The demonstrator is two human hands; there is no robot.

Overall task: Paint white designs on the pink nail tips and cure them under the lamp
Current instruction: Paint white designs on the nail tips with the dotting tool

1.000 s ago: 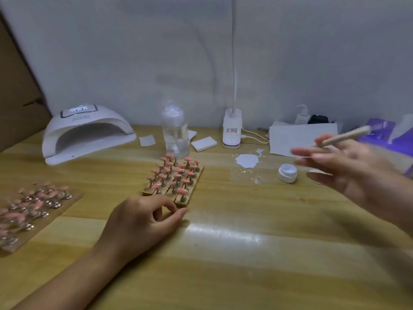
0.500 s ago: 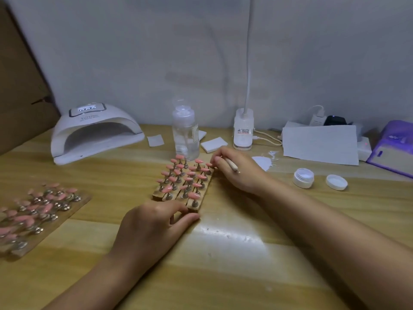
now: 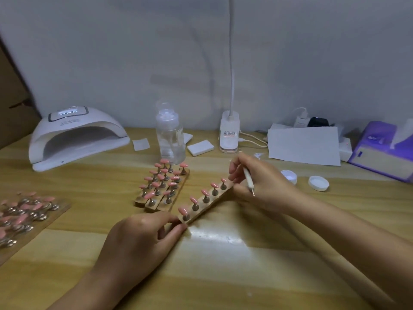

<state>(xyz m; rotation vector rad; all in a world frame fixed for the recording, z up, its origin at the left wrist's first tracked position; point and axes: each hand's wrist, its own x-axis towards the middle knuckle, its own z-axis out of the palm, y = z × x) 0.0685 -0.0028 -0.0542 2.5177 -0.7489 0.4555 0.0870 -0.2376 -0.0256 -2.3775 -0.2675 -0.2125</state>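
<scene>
One wooden strip (image 3: 206, 204) with several pink nail tips on metal stands lies slanted, apart from the other strips (image 3: 162, 186). My left hand (image 3: 143, 238) pinches its near end. My right hand (image 3: 261, 182) touches its far end while gripping a thin white brush (image 3: 248, 179), tip pointing down and right. The open white gel pot (image 3: 289, 176) and its lid (image 3: 318, 183) sit right of that hand. The white curing lamp (image 3: 76, 136) stands at the back left, opening toward me.
A second board of pink tips (image 3: 24, 215) lies at the left edge. A clear pump bottle (image 3: 170, 135), white pads (image 3: 200, 147), a desk lamp base (image 3: 229, 133) with cable, white paper (image 3: 304, 144) and a purple box (image 3: 384, 151) line the back of the wooden table.
My right hand came down from the air at the right to the strips, still gripping the brush. Both hands have pulled one strip away to the right of the group.
</scene>
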